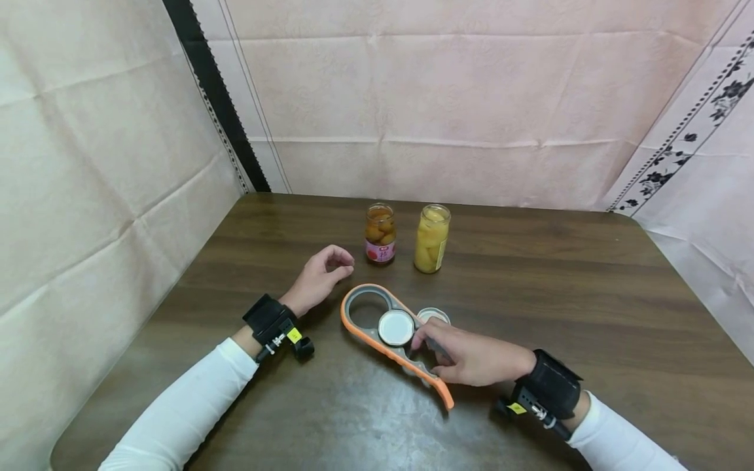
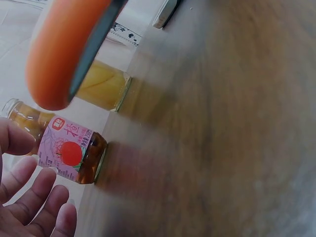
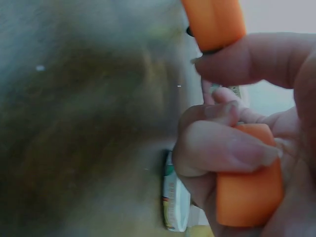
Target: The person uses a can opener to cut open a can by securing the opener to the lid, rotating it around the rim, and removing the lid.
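Observation:
My right hand [image 1: 471, 353] grips the handles of an orange and grey jar opener [image 1: 375, 342] above the table. In the right wrist view, fingers curl around one orange handle [image 3: 249, 197] and the thumb meets the other. A white round lid [image 1: 396, 328] shows between the opener's arms; a second lid [image 1: 434, 316] lies partly behind the hand. My left hand [image 1: 318, 278] holds nothing, its fingers loosely bent beside a jar of brownish fruit [image 1: 380, 233] with a pink label. To that jar's right stands a jar of yellow fruit [image 1: 432, 239]. Both jars are uncapped and upright.
The brown wooden table [image 1: 265, 405] carries everything. Pale cloth [image 1: 459, 118] hangs behind its far edge, and more cloth [image 1: 106, 163] hangs on the left.

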`<state>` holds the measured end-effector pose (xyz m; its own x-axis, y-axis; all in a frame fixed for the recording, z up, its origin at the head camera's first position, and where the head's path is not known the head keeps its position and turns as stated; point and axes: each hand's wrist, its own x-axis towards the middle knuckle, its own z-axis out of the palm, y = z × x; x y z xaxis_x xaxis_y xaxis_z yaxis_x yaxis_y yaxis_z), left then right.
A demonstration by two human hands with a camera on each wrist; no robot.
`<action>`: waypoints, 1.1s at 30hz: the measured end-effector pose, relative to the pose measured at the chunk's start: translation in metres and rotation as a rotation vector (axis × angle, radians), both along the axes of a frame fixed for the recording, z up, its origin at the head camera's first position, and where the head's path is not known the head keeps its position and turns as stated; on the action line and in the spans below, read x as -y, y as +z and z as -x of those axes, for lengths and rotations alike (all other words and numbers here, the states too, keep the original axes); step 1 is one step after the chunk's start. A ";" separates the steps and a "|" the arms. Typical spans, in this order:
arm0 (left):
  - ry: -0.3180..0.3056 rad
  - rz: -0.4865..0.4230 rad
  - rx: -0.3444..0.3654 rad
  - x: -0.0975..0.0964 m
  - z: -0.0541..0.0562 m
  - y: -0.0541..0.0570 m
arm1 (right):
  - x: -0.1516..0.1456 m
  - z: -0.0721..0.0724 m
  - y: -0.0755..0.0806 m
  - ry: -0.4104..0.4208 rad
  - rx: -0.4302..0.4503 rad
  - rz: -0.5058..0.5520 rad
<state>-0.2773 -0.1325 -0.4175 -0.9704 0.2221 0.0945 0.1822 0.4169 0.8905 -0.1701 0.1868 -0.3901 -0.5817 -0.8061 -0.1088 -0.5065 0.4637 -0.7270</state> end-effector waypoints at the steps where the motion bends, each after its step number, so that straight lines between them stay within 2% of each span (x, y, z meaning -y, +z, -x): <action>1: -0.002 0.001 0.001 0.000 0.000 0.000 | 0.001 0.000 -0.001 0.003 -0.012 0.001; 4: -0.007 0.004 0.004 0.000 0.001 0.001 | 0.003 0.000 -0.005 -0.004 -0.021 -0.007; 13: -0.008 0.008 0.012 0.000 0.001 0.003 | 0.008 0.000 -0.010 -0.028 0.035 -0.018; 33: -0.004 0.022 0.014 0.000 0.000 0.001 | 0.007 -0.002 -0.010 -0.024 -0.009 0.011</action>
<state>-0.2770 -0.1323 -0.4168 -0.9708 0.2274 0.0759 0.1712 0.4360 0.8835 -0.1685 0.1794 -0.4002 -0.6021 -0.7927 -0.0952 -0.5015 0.4683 -0.7275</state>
